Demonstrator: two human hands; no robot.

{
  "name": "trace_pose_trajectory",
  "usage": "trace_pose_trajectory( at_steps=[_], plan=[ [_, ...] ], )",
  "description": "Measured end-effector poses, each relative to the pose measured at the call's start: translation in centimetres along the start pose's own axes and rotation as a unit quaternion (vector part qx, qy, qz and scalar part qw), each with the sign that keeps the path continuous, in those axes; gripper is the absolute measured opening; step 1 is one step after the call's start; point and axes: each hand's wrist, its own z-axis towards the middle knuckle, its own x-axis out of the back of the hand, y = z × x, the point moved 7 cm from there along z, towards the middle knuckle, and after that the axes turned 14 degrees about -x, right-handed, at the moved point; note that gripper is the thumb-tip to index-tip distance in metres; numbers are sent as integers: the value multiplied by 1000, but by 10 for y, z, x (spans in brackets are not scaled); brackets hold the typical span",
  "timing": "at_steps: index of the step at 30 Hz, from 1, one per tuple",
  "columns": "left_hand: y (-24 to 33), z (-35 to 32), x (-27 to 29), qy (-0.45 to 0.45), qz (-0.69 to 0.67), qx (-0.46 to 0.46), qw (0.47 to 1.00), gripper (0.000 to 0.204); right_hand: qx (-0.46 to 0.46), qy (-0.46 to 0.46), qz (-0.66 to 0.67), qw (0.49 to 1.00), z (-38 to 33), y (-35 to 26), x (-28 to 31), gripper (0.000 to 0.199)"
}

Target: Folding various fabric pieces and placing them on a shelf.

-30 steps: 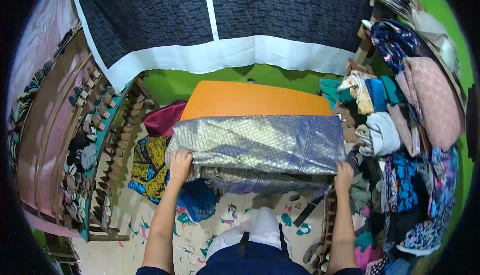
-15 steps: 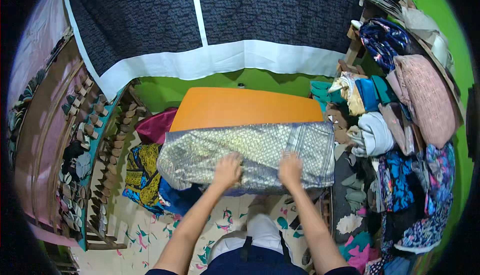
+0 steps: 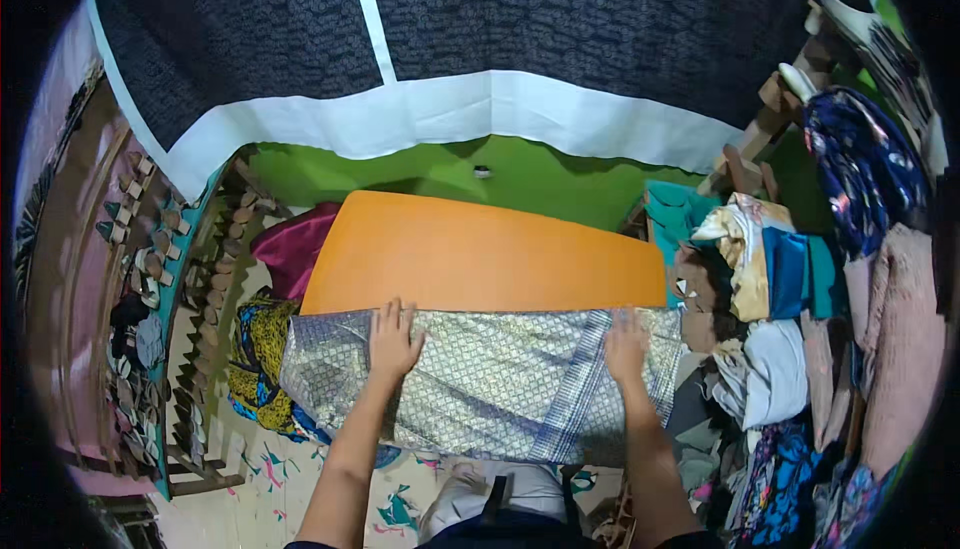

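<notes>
Hands spread apart on silver cloth (image 3: 480,389) over orange table (image 3: 480,254).

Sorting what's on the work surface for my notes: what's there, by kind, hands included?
Bare hands pressed flat on the cloth: 2, left hand and right hand
Shiny silver patterned cloth: 1
Orange flat tabletop: 1
Total: 4

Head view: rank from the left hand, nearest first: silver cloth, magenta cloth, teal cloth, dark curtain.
1. silver cloth, under the left hand.
2. magenta cloth, left of the orange table.
3. teal cloth, far right corner.
4. dark curtain, top.
</notes>
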Motion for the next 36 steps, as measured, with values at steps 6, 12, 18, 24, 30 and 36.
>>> trace_pose_trajectory(
  at_steps=[6,12,18,24,30,36],
  plan=[
    [-35,5,-10,-37,47,46,997,31,31,-59,-51,996,47,29,-11,30],
    [-64,77,-4,38,155,22,987,27,66,65,-70,993,134,-4,-12,21],
    [-90,164,-1,36,175,72,981,31,-15,68,-92,993,218,-43,-12,25],
    [45,143,-10,-25,-17,76,997,49,47,27,-52,997,117,-142,-37,44],
    [79,28,-33,-167,-56,101,979,49,210,-140,59,966,-17,-165,-51,42],
    [-68,-54,5,-134,116,265,948,53,100,-54,-39,993,25,-66,-23,41]
  ],
)
